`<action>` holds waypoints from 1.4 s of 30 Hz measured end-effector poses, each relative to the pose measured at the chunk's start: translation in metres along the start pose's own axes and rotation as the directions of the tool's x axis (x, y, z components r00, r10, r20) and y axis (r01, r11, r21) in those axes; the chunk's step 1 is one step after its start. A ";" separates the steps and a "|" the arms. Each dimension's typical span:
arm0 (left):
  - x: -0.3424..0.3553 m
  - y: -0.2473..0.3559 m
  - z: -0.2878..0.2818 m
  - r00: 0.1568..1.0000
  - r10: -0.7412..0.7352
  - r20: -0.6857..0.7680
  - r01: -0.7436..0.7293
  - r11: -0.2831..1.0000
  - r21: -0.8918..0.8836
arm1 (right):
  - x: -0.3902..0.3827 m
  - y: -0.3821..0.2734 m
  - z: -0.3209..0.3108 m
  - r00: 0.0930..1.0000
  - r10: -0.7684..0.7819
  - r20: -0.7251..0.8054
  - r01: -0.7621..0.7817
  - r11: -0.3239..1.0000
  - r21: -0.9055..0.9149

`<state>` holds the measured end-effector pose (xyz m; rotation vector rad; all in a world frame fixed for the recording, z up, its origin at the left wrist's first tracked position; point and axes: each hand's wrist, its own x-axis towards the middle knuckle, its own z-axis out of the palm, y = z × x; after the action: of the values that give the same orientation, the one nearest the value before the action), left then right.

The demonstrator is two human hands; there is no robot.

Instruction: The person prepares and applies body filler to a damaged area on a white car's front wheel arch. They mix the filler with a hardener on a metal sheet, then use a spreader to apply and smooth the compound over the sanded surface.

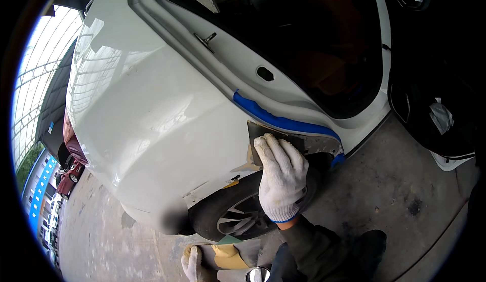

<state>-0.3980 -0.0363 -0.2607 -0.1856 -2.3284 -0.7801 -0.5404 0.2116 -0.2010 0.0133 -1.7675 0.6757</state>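
In a white knit glove, my right hand (pixel 283 176) presses a dark, thin flat sheet (pixel 257 130) against the white car's rear fender (pixel 167 115), just above the wheel arch. Its fingers lie bent over the sheet, whose exact kind I cannot make out. Tan patches (pixel 246 167) and bare grey areas show on the fender around it. Blue masking tape (pixel 273 119) follows the door-opening edge above. Low in the picture, my gloved left hand (pixel 192 263) grips the left end of a flat grey board (pixel 249 251). A smooth yellow-tan mass (pixel 228 256) lies on that board.
The rear tyre (pixel 207 221) stands under my right arm. The car's door opening (pixel 324 44) is at upper right, with a dark open door (pixel 430 105) beyond. A round metal-rimmed can (pixel 258 274) is near my legs. Red cars (pixel 71 176) are parked far left.
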 end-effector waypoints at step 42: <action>0.010 0.009 0.017 0.760 -0.635 0.135 0.481 0.412 -0.773 | -0.075 0.036 0.036 0.959 -0.281 0.021 0.277 0.953 0.125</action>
<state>-0.4124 -0.0199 -0.2598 0.3395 -1.6827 -2.0588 -0.5611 0.2005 -0.2889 0.3557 -1.7162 0.5773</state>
